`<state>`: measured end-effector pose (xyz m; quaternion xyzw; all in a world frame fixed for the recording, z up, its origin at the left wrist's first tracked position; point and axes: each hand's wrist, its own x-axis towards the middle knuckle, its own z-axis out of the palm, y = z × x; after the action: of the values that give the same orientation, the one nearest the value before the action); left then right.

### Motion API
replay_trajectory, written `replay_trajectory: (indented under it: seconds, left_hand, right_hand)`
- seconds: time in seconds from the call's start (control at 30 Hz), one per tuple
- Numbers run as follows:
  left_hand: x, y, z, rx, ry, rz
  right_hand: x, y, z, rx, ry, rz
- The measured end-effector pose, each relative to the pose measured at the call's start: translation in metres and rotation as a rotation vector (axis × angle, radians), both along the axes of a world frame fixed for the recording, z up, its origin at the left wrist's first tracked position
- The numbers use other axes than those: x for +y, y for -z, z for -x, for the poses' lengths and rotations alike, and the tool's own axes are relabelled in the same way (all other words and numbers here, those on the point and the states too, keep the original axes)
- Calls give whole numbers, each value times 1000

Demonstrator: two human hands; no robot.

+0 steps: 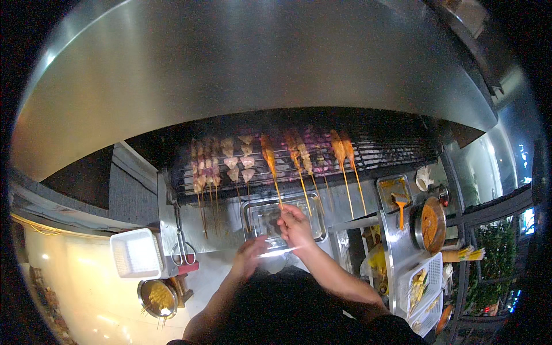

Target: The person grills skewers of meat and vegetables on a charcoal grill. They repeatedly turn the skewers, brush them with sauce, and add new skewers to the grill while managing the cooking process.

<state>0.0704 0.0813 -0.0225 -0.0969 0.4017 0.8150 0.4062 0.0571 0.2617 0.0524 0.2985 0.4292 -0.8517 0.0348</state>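
Observation:
My right hand [295, 226] pinches the lower end of a wooden skewer carrying an orange-brown coated piece of food [268, 154], which lies over the grill grate [379, 151]. Motion blurs my left hand [250, 255], near the front edge of a shallow metal tray [319, 220]; whether it grips anything is unclear. To the left on the grate are skewers of pale meat chunks [233, 163] and a tight group of thinner meat skewers [207, 170]. Right of the held skewer lie darker meat skewers [304, 153] and two more orange-coated skewers [342, 148].
A metal hood [267, 56] overhangs the grill. Tongs [181, 241] and a white plastic basket [136, 254] are at left, above a metal bowl of skewers [158, 298]. At right are an orange-handled brush [401, 205], a sauce bowl [431, 224] and another white basket [424, 280].

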Motion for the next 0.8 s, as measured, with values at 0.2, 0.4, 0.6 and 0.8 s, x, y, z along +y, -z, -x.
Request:
replay_trajectory:
  seconds: [0.2, 0.4, 0.6, 0.8]
  left_hand:
    - [30, -19, 14, 49, -139, -95]
    - [51, -26, 8, 1, -167, 34]
    - [81, -5, 25, 66, -218, -91]
    - [70, -4, 29, 86, -182, -188]
  right_hand:
    - [-15, 30, 0, 29, 28, -138]
    - [28, -34, -55, 182, -237, -1238]
    - [77, -41, -14, 162, -238, -1640]
    - [74, -27, 16, -75, -454, -1590]
